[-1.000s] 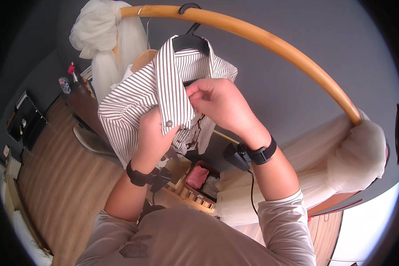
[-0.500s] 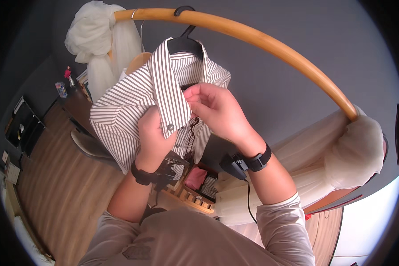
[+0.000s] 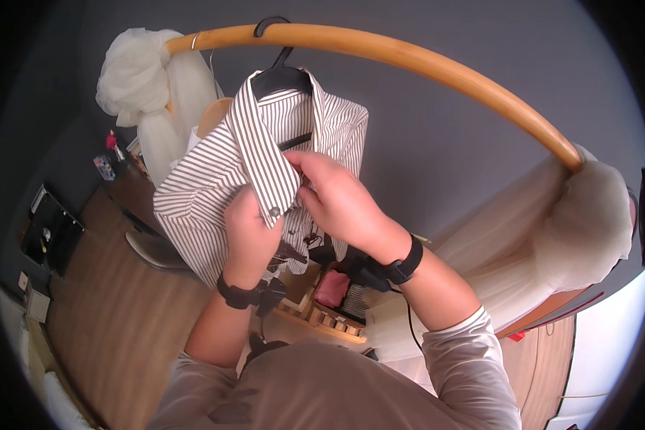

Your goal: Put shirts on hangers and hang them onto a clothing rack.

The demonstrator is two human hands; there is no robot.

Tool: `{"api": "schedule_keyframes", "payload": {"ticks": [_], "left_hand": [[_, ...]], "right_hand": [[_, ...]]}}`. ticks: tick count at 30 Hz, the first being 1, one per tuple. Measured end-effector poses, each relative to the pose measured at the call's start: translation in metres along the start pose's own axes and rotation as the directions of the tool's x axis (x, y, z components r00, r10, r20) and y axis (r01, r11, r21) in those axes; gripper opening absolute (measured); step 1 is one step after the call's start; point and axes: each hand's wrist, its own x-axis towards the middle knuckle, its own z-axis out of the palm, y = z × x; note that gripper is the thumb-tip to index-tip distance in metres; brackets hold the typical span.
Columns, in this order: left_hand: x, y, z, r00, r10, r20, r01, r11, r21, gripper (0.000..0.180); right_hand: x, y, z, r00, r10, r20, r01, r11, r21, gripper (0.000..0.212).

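A white shirt with dark stripes (image 3: 201,186) hangs on a black hanger (image 3: 283,77), hooked over a curved wooden rail. Its collar (image 3: 259,154) stands up and drapes forward, with a dark button near the lower tip. Below that tip, my left hand (image 3: 251,222) is closed on the shirt's front edge, its fingertips partly hidden by the collar. My right hand (image 3: 337,197) pinches at the inner edge of the collar with thumb and bent fingers. What lies between those fingertips is mostly covered. Each wrist carries a black strap with a small device.
The wooden rail (image 3: 408,61) arches overhead, wrapped in sheer cream fabric (image 3: 580,222) at both ends. Below the shirt stands an open wooden drawer box (image 3: 337,326) holding folded pink cloth (image 3: 332,288). A chair (image 3: 150,251) and a dark desk are at left. A cable hangs from my right wrist.
The view has shifted slightly, so the rail and hanger appear lower and further left. My right hand has moved a little down along the collar edge; both hands stay on the shirt.
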Motion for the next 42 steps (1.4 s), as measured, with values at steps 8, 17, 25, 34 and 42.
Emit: {"api": "schedule_keyframes", "payload": {"ticks": [8, 17, 25, 34, 42], "left_hand": [[-0.021, 0.006, -0.024, 0.956, -0.200, 0.215, 0.183, 0.978, 0.096, 0.023], [0.042, 0.041, -0.099, 0.988, 0.145, 0.047, -0.139, 0.733, 0.666, 0.042], [0.029, -0.018, -0.088, 0.905, -0.340, 0.257, 0.172, 0.843, 0.510, 0.037], [0.038, -0.005, -0.083, 0.813, -0.421, 0.402, 0.228, 0.865, 0.447, 0.037], [-0.004, -0.063, -0.081, 0.894, -0.390, 0.220, 0.344, 0.913, 0.218, 0.032]], "right_hand": [[-0.012, 0.017, 0.006, 0.999, 0.038, -0.027, -0.039, 0.999, -0.024, 0.059], [-0.057, 0.036, 0.017, 0.960, 0.145, -0.238, -0.106, 0.980, 0.167, 0.076], [-0.091, 0.038, 0.036, 0.936, 0.343, -0.082, -0.302, 0.899, 0.317, 0.071], [-0.198, 0.070, 0.054, 0.795, 0.569, 0.211, -0.607, 0.746, 0.276, 0.052], [-0.395, 0.123, 0.088, 0.562, 0.717, 0.413, -0.815, 0.567, 0.124, 0.053]]}}
